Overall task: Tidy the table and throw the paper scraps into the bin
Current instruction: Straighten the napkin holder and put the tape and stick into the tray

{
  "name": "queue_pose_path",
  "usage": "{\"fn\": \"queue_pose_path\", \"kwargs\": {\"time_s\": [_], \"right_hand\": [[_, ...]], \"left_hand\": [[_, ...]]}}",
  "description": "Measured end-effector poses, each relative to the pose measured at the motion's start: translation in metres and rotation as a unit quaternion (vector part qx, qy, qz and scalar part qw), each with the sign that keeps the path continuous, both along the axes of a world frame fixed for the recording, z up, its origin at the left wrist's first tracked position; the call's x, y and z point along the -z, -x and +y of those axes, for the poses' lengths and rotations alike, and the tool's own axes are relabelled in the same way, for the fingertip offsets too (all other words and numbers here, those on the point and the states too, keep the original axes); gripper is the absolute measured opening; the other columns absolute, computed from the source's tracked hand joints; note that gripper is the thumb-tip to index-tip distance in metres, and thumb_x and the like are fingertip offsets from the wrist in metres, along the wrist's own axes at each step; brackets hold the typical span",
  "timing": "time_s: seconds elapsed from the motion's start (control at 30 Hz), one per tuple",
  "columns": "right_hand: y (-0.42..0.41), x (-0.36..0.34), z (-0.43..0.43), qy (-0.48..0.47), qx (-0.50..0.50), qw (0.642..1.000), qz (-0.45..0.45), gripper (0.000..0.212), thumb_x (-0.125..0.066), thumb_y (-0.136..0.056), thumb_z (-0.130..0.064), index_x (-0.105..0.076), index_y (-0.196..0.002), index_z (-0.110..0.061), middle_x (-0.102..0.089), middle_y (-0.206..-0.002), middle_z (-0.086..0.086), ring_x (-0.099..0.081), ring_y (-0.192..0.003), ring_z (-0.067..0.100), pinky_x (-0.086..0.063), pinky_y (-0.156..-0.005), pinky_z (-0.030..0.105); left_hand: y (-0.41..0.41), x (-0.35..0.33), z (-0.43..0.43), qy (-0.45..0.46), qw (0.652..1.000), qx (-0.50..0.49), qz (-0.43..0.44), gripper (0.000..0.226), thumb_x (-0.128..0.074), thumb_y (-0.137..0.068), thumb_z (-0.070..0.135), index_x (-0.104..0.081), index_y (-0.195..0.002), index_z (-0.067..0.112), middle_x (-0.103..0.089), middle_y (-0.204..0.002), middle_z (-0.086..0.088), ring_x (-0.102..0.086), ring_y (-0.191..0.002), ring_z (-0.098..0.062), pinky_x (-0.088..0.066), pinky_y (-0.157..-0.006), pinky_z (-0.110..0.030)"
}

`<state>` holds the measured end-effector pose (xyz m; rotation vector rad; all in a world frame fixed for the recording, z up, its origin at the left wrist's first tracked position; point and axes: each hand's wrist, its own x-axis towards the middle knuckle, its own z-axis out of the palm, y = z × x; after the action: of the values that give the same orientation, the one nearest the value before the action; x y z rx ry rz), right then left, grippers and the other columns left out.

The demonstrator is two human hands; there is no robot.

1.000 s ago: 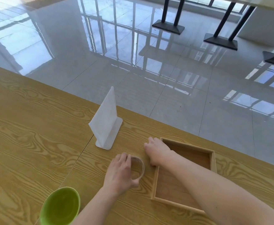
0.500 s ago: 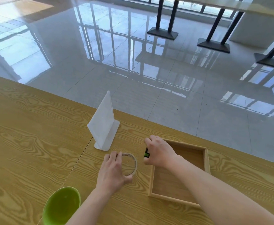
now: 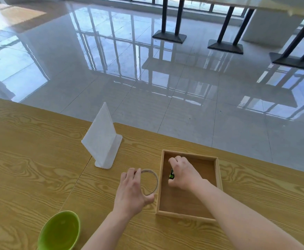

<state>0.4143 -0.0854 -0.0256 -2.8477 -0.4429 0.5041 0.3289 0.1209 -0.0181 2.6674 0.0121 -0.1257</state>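
A clear tape roll (image 3: pixel 153 179) lies on the wooden table (image 3: pixel 30 168), and my left hand (image 3: pixel 132 192) grips it from the left side with fingers and thumb around its rim. Just to its right sits a shallow wooden tray (image 3: pixel 217 170). My right hand (image 3: pixel 183 173) is inside the tray near its left wall, closed on a small black-and-green object (image 3: pixel 171 173), most of which the fingers hide. No paper scraps show in this view.
A white stand-up sign holder (image 3: pixel 102 141) stands behind the tape roll. A green bin (image 3: pixel 60 231) sits at the table's near edge, lower left. Beyond the table's far edge lies a glossy tiled floor with black table legs (image 3: pixel 225 46).
My right hand picked up the small black-and-green object from beside the tray and carried it over the left wall into the tray. My left hand kept its hold on the tape roll.
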Motion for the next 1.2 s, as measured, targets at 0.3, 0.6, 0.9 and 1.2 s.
{"fn": "queue_pose_path", "kwargs": {"time_s": [0.3,0.6,0.9,1.2], "right_hand": [[-0.003,0.019,-0.005,-0.097,0.019,0.995,0.003,0.077,-0.078,-0.078,-0.027,-0.042,-0.145,-0.015,-0.050,-0.143,0.004,-0.041,-0.132,0.025,-0.038,-0.112,0.035],[0.038,-0.012,-0.029,-0.383,0.244,0.884,0.116,0.017,-0.073,-0.088,-0.034,-0.070,-0.104,-0.030,-0.073,-0.083,0.002,-0.071,-0.068,0.014,-0.062,-0.059,0.033],[0.042,0.000,-0.080,-0.301,0.389,0.869,0.057,0.021,-0.068,-0.089,-0.014,-0.070,-0.109,-0.022,-0.072,-0.098,-0.001,-0.070,-0.089,0.018,-0.061,-0.078,0.043],[0.034,0.014,-0.076,-0.172,0.331,0.928,0.017,0.041,-0.066,-0.093,-0.028,-0.060,-0.131,-0.013,-0.059,-0.122,0.004,-0.060,-0.108,0.019,-0.050,-0.096,0.034]], "left_hand": [[0.004,0.000,-0.006,-0.002,1.000,-0.003,0.004,0.106,-0.064,-0.066,0.068,-0.029,-0.148,0.012,-0.037,-0.126,0.009,-0.029,-0.105,-0.010,-0.040,-0.095,-0.023],[-0.018,-0.005,-0.055,-0.027,0.995,0.089,-0.037,0.103,-0.065,-0.065,0.066,-0.032,-0.146,0.011,-0.039,-0.126,0.006,-0.032,-0.107,-0.014,-0.042,-0.095,-0.025],[-0.027,0.005,-0.080,-0.020,0.988,0.149,-0.048,0.074,-0.067,-0.080,0.048,-0.041,-0.143,0.020,-0.045,-0.129,0.005,-0.037,-0.118,-0.013,-0.039,-0.100,-0.022],[-0.047,0.016,-0.080,-0.124,0.977,0.164,-0.059,0.039,-0.079,-0.075,0.028,-0.067,-0.111,0.017,-0.053,-0.130,-0.008,-0.045,-0.123,-0.025,-0.048,-0.097,-0.032]]}}
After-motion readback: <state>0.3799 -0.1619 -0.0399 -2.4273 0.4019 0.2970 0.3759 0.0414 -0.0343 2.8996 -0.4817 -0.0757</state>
